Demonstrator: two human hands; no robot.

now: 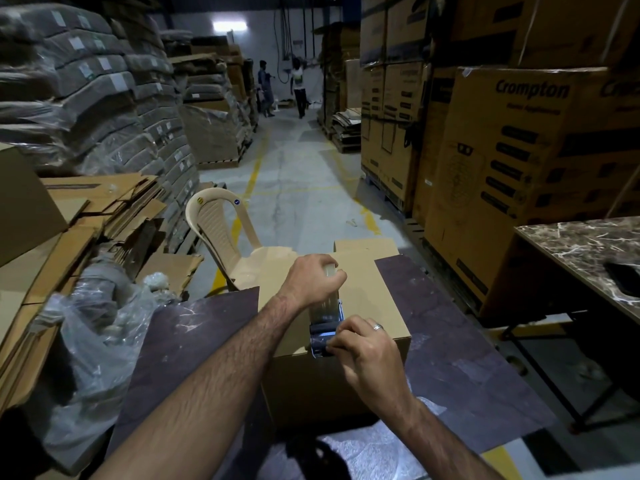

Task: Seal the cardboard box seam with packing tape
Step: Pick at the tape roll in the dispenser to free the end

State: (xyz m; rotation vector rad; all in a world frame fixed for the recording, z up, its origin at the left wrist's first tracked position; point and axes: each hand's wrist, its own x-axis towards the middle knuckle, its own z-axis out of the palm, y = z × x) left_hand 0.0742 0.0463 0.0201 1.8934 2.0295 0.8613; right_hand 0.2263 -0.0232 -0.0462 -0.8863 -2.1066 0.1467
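The left grip (313, 280) is clenched over the top of the clear tape roll (327, 296), fingers curled round its far side. The roll sits in a tape dispenser (325, 323) with a blue metal frame. The right grip (363, 348) pinches the dispenser's near end between thumb and fingertips, just at the box's near top edge; one of its fingers wears a ring (377, 327). Both forearms reach in bare from the bottom of the view.

The dispenser stands on the closed top of the cardboard box (377, 299), about along its middle line and at the end nearest the person. The seam itself is hidden under the grips and the dispenser. The box stands upright on a dark bench (194, 341), and a flap (367, 245) shows at its far edge.

Left of the bench lies a crumpled clear plastic bag (97, 341), with flattened cardboard sheets (104, 206) piled behind it. A beige plastic chair (221, 230) stands just beyond the box. To the right is a marble-topped bench (588, 251) with a dark object on it, and behind that tall printed cartons (512, 161) are stacked. Wrapped grey bundles (86, 98) rise at the left. A concrete floor (301, 188) with yellow lines runs down the aisle, where two people (298, 88) stand far off
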